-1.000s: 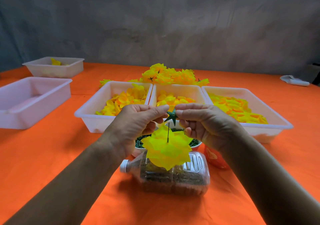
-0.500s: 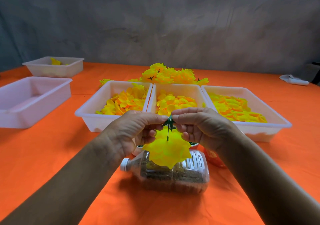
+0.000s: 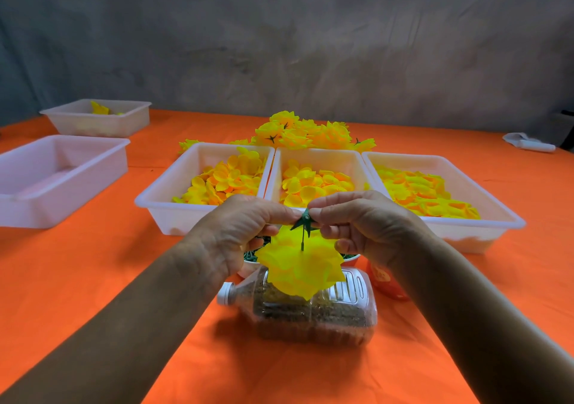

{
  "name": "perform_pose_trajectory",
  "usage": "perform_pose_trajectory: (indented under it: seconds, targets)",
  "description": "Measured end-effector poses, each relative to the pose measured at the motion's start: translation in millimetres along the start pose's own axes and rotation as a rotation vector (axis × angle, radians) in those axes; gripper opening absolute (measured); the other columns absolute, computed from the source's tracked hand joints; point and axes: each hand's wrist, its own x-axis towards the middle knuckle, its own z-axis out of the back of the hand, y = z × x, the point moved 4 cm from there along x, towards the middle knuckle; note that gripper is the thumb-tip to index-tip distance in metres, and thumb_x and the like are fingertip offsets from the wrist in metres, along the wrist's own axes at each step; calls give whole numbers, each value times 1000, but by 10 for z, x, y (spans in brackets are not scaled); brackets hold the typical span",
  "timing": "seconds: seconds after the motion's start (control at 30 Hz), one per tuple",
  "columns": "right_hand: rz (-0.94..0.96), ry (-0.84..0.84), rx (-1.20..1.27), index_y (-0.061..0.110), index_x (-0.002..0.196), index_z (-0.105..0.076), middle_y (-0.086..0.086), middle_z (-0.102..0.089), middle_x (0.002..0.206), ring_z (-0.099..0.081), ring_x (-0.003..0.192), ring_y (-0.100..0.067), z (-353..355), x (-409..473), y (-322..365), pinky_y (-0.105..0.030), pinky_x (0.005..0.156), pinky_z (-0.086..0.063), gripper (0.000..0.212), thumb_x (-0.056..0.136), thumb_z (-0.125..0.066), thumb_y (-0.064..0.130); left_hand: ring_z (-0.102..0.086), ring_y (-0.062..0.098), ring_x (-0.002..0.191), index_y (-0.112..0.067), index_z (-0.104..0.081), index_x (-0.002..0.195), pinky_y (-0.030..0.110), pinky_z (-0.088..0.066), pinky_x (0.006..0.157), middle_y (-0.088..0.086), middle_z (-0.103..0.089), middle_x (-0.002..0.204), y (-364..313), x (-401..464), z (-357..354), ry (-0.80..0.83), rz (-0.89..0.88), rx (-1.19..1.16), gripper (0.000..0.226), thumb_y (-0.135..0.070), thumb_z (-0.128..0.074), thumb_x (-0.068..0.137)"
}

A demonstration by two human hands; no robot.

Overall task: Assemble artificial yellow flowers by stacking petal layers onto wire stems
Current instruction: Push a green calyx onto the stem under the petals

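A stack of yellow petal layers [image 3: 299, 265] hangs on a thin green wire stem [image 3: 302, 239] in front of me. At the stem's top sits a green star-shaped calyx [image 3: 302, 221]. My left hand [image 3: 245, 229] and my right hand [image 3: 362, 226] both pinch this calyx between thumb and forefinger, fingertips nearly meeting. Three white trays hold loose yellow petals: left [image 3: 161, 198], middle [image 3: 316, 158], right [image 3: 497, 214]. Finished flowers [image 3: 306, 133] lie piled behind them.
A clear plastic bottle [image 3: 310, 310] with brown filling lies on its side under the flower. A bowl of green parts [image 3: 251, 256] is mostly hidden behind my hands. An empty tray [image 3: 59, 167] and another tray [image 3: 99, 119] stand at left. An orange cup [image 3: 383, 279] sits right.
Both hands have lowered slightly with the calyx, sliding it down the stem toward the petal stack. The petals have stayed over the bottle.
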Motion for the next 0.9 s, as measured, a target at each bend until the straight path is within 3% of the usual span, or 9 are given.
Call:
perform_pose_trajectory:
  seconds: [0.3, 0.4, 0.53, 0.7, 0.8, 0.9]
  targets:
    - [-21, 6, -35, 8, 83, -63, 0, -63, 52, -55, 40, -3, -25, 11, 31, -14, 34, -35, 9, 81, -66, 0, -51, 12, 75, -13, -69, 84, 29, -35, 70, 2, -62, 85, 30, -2, -17, 46, 55, -25, 27, -23, -76, 60]
    - [-22, 10, -44, 7, 84, -64, 0, -63, 52, -55, 40, -3, -31, 15, 39, -13, 34, -35, 9, 81, -65, -1, -52, 12, 78, -14, -68, 85, 30, -34, 69, 0, -63, 85, 27, -3, -21, 54, 65, -33, 20, -20, -74, 67]
    - [-18, 14, -58, 8, 83, -64, 1, -63, 51, -55, 40, -3, -32, 14, 29, -13, 35, -35, 9, 82, -65, -1, -54, 13, 82, -14, -67, 86, 31, -34, 71, -1, -66, 87, 30, -4, -38, 65, 63, -24, 33, -23, -74, 56]
    - [-30, 16, -36, 9, 82, -65, 2, -60, 49, -53, 39, -3, -38, 28, 24, -13, 36, -35, 11, 83, -62, -2, -52, 14, 78, -16, -66, 72, 31, -32, 69, -8, -67, 63, 4, -6, -73, 74, 67, -51, 5, -18, -70, 69]
    - [-32, 33, -23, 9, 81, -65, 2, -60, 50, -52, 40, -3, -56, 25, 9, -14, 37, -36, 13, 84, -60, -2, -52, 15, 77, -16, -65, 73, 31, -31, 68, -7, -67, 63, -5, -58, -89, 98, 69, -62, 25, -23, -71, 49]
    - [-27, 36, -19, 9, 82, -66, 2, -60, 51, -53, 41, -3, -68, 22, 7, -14, 38, -36, 14, 84, -59, -2, -54, 17, 81, -13, -66, 79, 33, -38, 85, -3, -68, 74, 7, -66, -88, 89, 60, -96, 46, -27, -68, 36]
